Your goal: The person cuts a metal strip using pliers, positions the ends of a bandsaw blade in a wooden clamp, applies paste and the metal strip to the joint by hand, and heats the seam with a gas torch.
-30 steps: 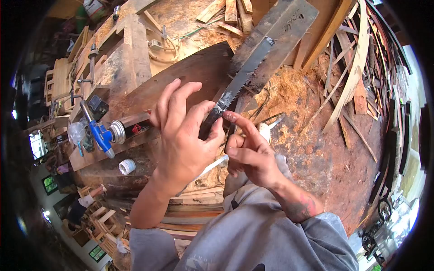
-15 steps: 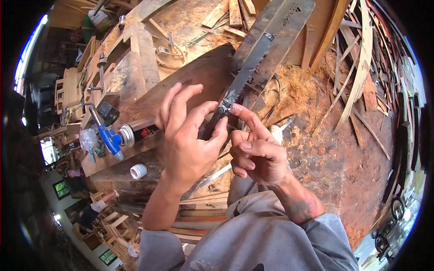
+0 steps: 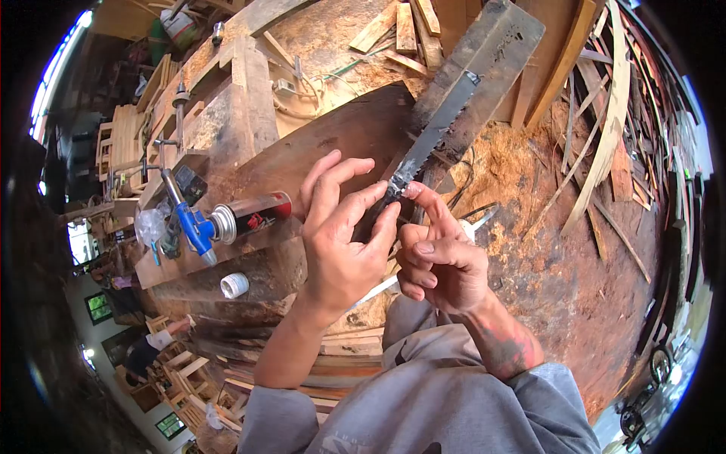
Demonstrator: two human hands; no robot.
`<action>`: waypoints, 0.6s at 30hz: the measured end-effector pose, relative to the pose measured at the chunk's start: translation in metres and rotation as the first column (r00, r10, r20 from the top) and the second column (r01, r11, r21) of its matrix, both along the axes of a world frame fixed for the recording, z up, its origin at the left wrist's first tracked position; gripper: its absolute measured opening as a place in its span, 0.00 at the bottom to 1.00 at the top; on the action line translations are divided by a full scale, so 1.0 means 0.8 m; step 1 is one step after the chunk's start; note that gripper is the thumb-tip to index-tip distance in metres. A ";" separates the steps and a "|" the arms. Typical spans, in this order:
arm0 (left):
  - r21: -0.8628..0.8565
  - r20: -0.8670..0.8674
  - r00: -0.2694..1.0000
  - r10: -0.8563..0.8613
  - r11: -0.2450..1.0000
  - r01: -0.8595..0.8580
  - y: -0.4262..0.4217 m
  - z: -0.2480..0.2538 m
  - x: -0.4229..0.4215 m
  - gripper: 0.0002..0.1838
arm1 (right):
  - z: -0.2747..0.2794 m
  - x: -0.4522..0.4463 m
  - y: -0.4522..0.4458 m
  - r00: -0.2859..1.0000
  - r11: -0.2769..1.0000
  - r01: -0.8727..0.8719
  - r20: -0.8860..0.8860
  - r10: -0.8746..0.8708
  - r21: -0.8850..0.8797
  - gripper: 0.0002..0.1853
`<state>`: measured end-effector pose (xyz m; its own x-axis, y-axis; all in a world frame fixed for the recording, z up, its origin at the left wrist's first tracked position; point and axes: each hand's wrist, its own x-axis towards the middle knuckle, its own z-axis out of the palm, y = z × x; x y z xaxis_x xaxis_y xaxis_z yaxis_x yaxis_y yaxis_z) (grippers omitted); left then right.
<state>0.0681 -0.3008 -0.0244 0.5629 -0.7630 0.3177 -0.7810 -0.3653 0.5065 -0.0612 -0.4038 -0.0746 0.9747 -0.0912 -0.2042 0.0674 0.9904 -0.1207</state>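
A long dark blade (image 3: 440, 125) with rough, flaky edges lies slantwise over a dark wooden block (image 3: 491, 72). Its near end, a black handle-like part, is pinched between the thumb and index finger of my left hand (image 3: 340, 234), whose other fingers are spread. My right hand (image 3: 446, 257) touches the blade's base with a pale-smeared index fingertip; its other fingers are curled, and nothing shows in them. Whitish smears mark the blade near that fingertip. The handle is partly hidden by my left fingers.
A blue torch (image 3: 195, 231) on a gas canister (image 3: 261, 212) lies at the left, with a white jar (image 3: 234, 285) below it. Wood strips (image 3: 605, 136) pile up at the right. A person (image 3: 151, 348) is in the lower-left background.
Both hands and the blade appear further right in the view. More of the gas canister shows beside my left hand. My right index finger stays at the blade's base.
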 end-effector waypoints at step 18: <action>0.022 0.140 0.983 0.122 0.992 -0.126 0.000 -0.007 -0.020 0.11 | 0.015 0.006 -0.038 0.968 0.980 -0.139 -0.229 0.105 -0.139 0.23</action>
